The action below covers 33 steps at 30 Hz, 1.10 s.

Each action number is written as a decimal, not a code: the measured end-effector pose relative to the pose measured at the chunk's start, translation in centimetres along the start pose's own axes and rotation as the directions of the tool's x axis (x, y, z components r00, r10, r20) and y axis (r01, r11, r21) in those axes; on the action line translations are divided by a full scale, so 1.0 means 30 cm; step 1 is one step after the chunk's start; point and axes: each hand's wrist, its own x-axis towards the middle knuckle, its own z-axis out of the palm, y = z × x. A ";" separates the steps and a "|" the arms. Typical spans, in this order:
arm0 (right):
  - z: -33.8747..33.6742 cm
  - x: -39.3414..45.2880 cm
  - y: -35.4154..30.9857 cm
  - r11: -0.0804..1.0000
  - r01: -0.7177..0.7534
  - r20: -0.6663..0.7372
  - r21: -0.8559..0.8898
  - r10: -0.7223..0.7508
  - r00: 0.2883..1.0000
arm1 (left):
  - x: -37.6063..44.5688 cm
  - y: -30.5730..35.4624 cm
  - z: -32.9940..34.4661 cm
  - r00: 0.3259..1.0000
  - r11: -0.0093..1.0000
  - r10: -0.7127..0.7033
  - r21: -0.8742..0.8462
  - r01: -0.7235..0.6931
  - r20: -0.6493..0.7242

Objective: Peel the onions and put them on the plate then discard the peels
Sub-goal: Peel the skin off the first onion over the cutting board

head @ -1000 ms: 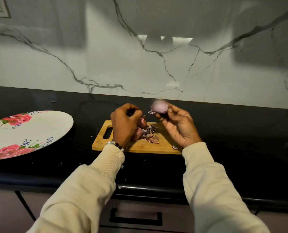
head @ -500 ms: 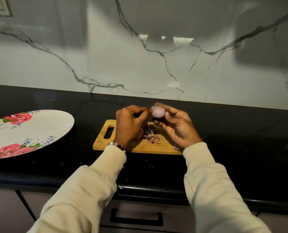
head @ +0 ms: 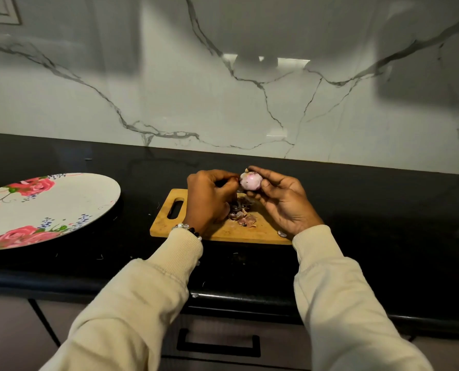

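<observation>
so the right hand (head: 281,202) has the onion (head: 251,180) pinched up at its fingertips, thumb under and fingers curled over the top, held in the air just above the far edge of the cutting board (head: 217,231). a second ago that onion was sitting out on its own in the right hand with the left hand (head: 209,199) down lower over the board, and now the left has come up and its curled fingertips are right against the onion's left side, looks like it's picking at a bit of skin there. can't tell if it's actually got a flap gripped or is just touching, too small to see. the onion itself reads mostly pale pink and smooth, with a few darker flecks and a scrap sticking up at the top, so i'd guess this one is nearly done and this is cleanup peeling. below the hands there's a little heap of peels (head: 240,215) on the board, plus one stray bit (head: 281,233) near the right wrist. the flowered plate (head: 62,199) is well off to the left on the black bench (head: 383,210) and i see no onions on it yet, so the plating step hasn't started and the peel dump is still to come. next bit probably needs a reach across left.
</observation>
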 end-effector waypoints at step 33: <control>0.011 -0.007 -0.006 0.999 0.012 0.030 0.044 -0.013 0.999 | -0.004 0.008 0.003 0.997 0.984 0.067 0.170 -0.060 -0.034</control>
